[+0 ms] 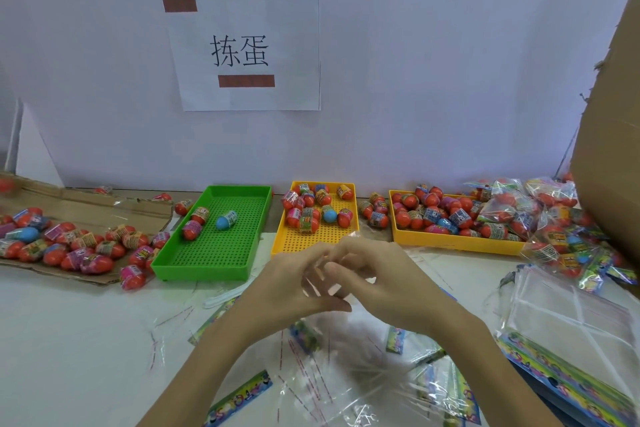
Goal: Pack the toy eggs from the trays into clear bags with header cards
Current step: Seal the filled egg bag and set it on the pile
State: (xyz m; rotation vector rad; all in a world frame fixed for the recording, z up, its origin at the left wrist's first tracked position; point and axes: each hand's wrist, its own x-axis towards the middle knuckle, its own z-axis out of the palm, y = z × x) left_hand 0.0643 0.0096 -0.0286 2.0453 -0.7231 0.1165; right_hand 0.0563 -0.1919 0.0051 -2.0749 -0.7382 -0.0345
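Head view: both hands [341, 279] pinch clear bag [332, 326] near yellow tray [277, 243] edge.

Three trays are sitting in a row along the counter's [86, 322] back edge: the left tray [214, 253] is holding three toy eggs [227, 219], the middle tray [313, 239] a cluster, the right tray [450, 242] a heap. A cardboard sheet [86, 206] bearing loose eggs is lying at the back left corner. Filled bags [554, 218] are piling up at the right edge, with empty bags and header cards [568, 367] lying along the front.
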